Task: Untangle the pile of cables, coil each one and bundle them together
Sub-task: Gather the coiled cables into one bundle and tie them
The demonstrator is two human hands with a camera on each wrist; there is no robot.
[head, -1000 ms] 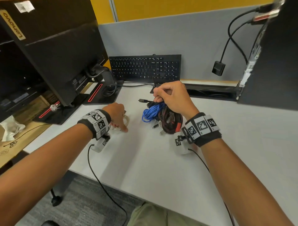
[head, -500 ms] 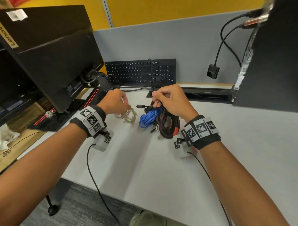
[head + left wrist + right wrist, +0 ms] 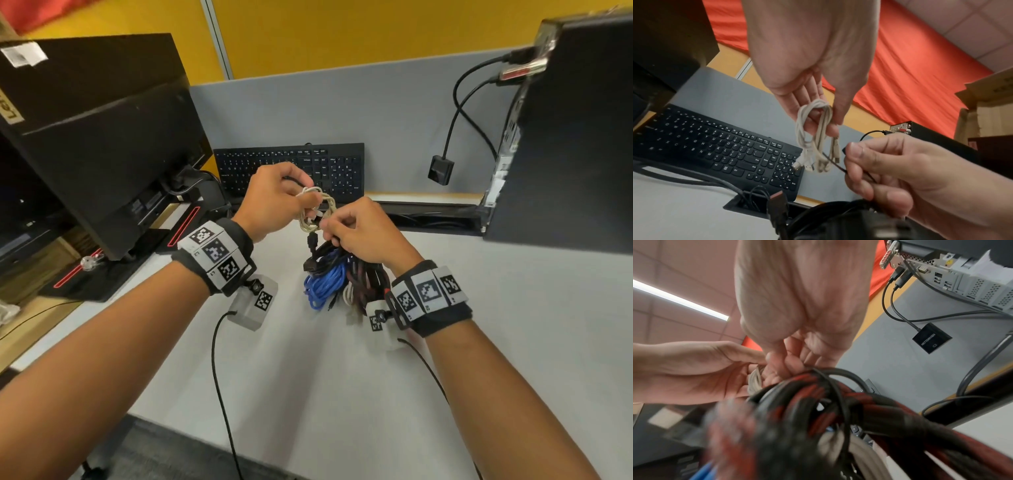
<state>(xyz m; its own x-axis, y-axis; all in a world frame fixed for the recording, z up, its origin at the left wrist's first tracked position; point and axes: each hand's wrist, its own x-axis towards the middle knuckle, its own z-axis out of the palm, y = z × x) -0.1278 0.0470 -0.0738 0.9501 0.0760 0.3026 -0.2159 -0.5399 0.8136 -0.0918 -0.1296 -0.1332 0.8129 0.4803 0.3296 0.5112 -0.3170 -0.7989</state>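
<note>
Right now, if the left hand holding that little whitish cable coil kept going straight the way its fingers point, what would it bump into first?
Probably the right hand. The left hand points its fingers across at it, with the small whitish coiled cable between them. Depth is unclear; the black keyboard lies further back.

Near the desk edge the top lies bare between the forearms, and to the right of the right hand it stays open up to the tower. The left side is walled by the monitor and its base. At the far edge the keyboard and a cable slot bar the way. The left hand and the bundle fill the middle. An adapter dangles from the tower.
</note>
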